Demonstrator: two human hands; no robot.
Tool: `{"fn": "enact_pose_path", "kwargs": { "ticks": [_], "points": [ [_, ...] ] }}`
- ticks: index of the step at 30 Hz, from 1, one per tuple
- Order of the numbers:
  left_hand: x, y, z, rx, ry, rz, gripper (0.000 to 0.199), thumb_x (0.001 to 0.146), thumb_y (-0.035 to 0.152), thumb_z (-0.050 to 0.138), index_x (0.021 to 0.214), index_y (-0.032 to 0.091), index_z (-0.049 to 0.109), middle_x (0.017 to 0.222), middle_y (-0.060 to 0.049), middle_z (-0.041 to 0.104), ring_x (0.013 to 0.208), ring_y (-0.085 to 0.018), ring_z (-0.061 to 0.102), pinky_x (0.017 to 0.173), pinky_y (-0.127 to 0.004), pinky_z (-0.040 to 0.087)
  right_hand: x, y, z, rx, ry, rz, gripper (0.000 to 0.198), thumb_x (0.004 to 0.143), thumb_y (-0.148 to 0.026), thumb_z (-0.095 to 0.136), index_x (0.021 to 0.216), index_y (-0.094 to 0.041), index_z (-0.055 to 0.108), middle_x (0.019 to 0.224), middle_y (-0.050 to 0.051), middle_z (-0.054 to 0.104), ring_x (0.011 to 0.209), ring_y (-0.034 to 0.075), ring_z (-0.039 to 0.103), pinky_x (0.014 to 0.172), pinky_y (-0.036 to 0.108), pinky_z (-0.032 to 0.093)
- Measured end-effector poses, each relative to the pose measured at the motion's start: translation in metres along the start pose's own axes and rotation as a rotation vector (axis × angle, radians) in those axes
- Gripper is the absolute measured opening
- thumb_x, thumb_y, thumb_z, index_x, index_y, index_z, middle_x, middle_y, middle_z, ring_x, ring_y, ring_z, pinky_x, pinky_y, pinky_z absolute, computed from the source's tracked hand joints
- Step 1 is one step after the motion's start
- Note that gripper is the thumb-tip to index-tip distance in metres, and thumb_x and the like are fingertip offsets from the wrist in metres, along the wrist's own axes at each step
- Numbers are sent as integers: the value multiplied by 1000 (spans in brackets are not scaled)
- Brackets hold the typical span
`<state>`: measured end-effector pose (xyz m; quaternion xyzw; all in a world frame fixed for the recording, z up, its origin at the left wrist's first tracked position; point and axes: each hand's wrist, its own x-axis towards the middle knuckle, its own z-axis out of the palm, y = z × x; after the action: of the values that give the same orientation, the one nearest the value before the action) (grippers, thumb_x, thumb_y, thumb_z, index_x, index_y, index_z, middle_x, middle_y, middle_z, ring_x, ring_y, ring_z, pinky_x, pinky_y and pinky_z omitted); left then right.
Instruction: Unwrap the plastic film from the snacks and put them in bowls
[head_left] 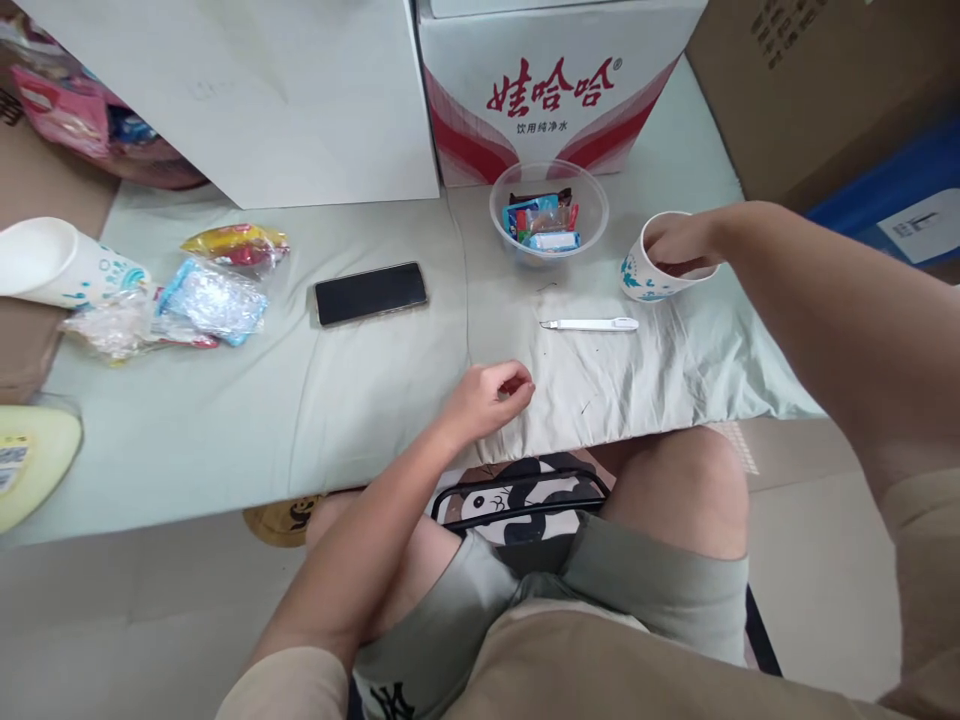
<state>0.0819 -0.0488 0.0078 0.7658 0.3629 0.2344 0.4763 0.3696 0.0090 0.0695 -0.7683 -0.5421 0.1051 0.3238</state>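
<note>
My right hand reaches down into a white paper cup with blue print on the right of the table. The cup's wall hides its fingertips and anything they may touch. Near the table's front edge rests my left hand, its fingers curled loosely toward the thumb, with nothing visible in them. Between the hands lies a white utility knife with its tip to the left. Behind it, a clear plastic bowl holds several small wrapped snacks.
A black phone lies left of centre. Farther left are several crumpled plastic wrappers and a second paper cup on its side. A red-and-white carton and a white box stand along the back. Light green cloth covers the table.
</note>
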Motion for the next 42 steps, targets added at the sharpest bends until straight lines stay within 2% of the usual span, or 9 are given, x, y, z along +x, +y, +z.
{"fn": "enact_pose_path", "kwargs": {
  "ticks": [5, 10, 15, 17, 23, 30, 33, 37, 42],
  "points": [
    [0, 3, -4, -20, 25, 22, 20, 88, 34, 55, 76, 20, 63, 69, 0, 67, 66, -13, 61, 67, -26, 48, -6, -12, -14, 50, 13, 45, 66, 103, -35, 31, 44, -9, 46, 93, 11, 73, 80, 1, 62, 59, 27, 34],
    [-3, 4, -7, -11, 76, 49, 20, 87, 32, 54, 74, 20, 61, 65, 1, 64, 63, -12, 58, 64, -25, 46, 50, -14, -45, -65, -488, 505, 30, 93, -14, 57, 68, -4, 71, 79, 12, 74, 68, 7, 64, 64, 32, 42],
    [-8, 5, -14, 10, 114, 62, 21, 87, 35, 55, 73, 20, 61, 63, 2, 62, 61, -12, 56, 60, -25, 42, 35, -20, -62, -146, 24, 163, 18, 92, -8, 58, 77, -16, 62, 78, 6, 71, 63, 7, 59, 70, 33, 44],
    [-9, 6, -19, -5, 136, 68, 22, 89, 35, 55, 74, 20, 61, 64, 2, 63, 60, -12, 55, 59, -25, 42, 8, -31, -54, -193, 40, 24, 22, 85, -5, 67, 70, -18, 56, 68, 2, 63, 61, 8, 52, 69, 32, 41],
    [-7, -8, -51, -108, 422, 49, 24, 92, 39, 57, 77, 21, 59, 66, 1, 63, 62, -12, 58, 59, -25, 43, -44, -88, 18, -105, -326, -566, 48, 84, -22, 66, 52, -22, 29, 49, -4, 33, 51, 10, 28, 58, 31, 26],
    [-20, -37, -110, -295, 1136, 49, 42, 103, 46, 51, 69, 23, 44, 54, 6, 35, 49, -9, 35, 50, -29, 31, -68, -189, 145, 10, -569, -911, 6, 86, -22, 57, 87, -21, 63, 90, 7, 71, 81, 21, 63, 68, 31, 40],
    [-29, -37, -123, -341, 1327, 117, 46, 107, 50, 43, 70, 24, 39, 57, 6, 30, 49, -9, 30, 49, -29, 30, -68, -244, 195, 23, -612, -960, 28, 86, -12, 55, 111, -20, 65, 120, 9, 70, 104, 24, 66, 81, 32, 49],
    [-37, -36, -125, -358, 1432, 181, 46, 107, 49, 43, 69, 24, 37, 56, 6, 26, 47, -10, 28, 48, -30, 28, -60, -319, 251, 67, -652, -1010, 45, 88, 3, 47, 125, -21, 60, 144, 1, 59, 139, 23, 53, 110, 36, 48],
    [-41, -40, -121, -285, 1341, -7, 48, 110, 48, 33, 73, 22, 49, 65, 0, 44, 65, -14, 56, 56, -29, 43, -59, -361, 287, 15, -728, -1058, 25, 91, -6, 58, 109, -22, 65, 115, -1, 66, 150, 29, 43, 122, 50, 39]
  ]
}}
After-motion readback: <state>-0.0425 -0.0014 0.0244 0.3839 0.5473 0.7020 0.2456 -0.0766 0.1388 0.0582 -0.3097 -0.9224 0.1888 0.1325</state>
